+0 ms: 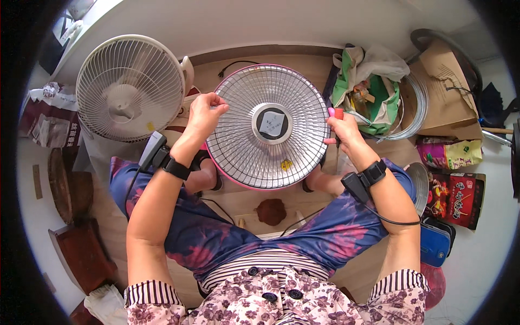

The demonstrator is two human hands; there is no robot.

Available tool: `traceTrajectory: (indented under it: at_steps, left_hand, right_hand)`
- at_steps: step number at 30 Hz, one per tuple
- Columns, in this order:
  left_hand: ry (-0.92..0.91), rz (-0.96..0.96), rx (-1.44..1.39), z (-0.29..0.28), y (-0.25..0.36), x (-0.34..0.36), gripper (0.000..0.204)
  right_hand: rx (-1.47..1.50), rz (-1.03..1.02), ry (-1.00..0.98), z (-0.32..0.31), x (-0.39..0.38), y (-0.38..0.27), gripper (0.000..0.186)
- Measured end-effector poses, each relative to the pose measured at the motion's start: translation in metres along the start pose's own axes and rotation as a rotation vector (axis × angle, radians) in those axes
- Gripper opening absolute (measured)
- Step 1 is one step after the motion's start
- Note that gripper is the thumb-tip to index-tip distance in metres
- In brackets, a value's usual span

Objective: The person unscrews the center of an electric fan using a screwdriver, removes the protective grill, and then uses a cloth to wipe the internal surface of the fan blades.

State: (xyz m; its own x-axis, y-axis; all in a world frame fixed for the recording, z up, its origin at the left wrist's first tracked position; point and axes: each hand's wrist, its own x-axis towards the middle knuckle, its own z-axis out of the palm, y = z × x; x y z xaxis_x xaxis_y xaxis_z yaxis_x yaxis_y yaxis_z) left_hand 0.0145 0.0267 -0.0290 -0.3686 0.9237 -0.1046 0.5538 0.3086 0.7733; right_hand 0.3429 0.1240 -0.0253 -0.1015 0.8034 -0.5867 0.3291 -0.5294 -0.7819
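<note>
The round heater (264, 140), with its silver dish, wire guard and pink rim, is between the person's shins, ahead of the lap, its face turned up toward the head. The face is round, so no long axis shows in it; a pale label (272, 124) sits at its centre and a yellow sticker (286, 164) nearer the person.

The heater lies between the hands: to the right of the left hand (207, 115) and to the left of the right hand (344, 131). The right hand seems the nearer, its fingers at the rim, though whether they press on it is unclear. It grasps a red-handled screwdriver (339, 114) whose long axis runs roughly toward the person, handle away, shaft pointing back, just beside the right rim. The left hand is at the opposite rim, its fingertips drawn together; I cannot tell whether they pinch anything small.

Farther out, a white fan (127, 86) is to the left, a green and white bag (387, 111) to the right, beside a wire coil (421, 111) and a cardboard box (447, 92).
</note>
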Motion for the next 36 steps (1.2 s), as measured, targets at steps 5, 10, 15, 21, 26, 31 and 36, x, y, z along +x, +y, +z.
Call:
traceTrajectory:
  at_steps: [5, 10, 15, 21, 26, 31, 36]
  left_hand:
    - [-0.021, 0.008, 0.033, -0.001, 0.007, 0.000, 0.018]
    - [0.032, 0.042, 0.103, 0.000, 0.007, -0.003, 0.017]
    - [0.144, 0.070, 0.083, -0.007, 0.009, 0.001, 0.016]
    - [-0.007, -0.060, -0.646, -0.017, 0.032, -0.003, 0.010]
    - [-0.238, -0.306, -1.023, -0.017, 0.050, -0.017, 0.017]
    - [-0.304, -0.310, -1.074, -0.016, 0.057, -0.016, 0.021]
    - [-0.331, -0.319, -1.117, -0.009, 0.055, -0.013, 0.021]
  right_hand:
    - [-0.026, -0.077, 0.013, -0.007, 0.011, 0.009, 0.014]
    - [-0.082, -0.004, -0.017, -0.014, 0.013, 0.000, 0.018]
    - [-0.215, -0.117, 0.067, -0.022, 0.012, -0.020, 0.020]
    - [-0.126, -0.384, 0.237, -0.024, 0.007, -0.059, 0.026]
    - [0.249, -0.623, 0.286, -0.009, -0.031, -0.092, 0.036]
    - [0.725, -0.516, -0.145, 0.013, -0.055, -0.103, 0.030]
    - [0.703, -0.517, -0.329, 0.033, -0.061, -0.099, 0.022]
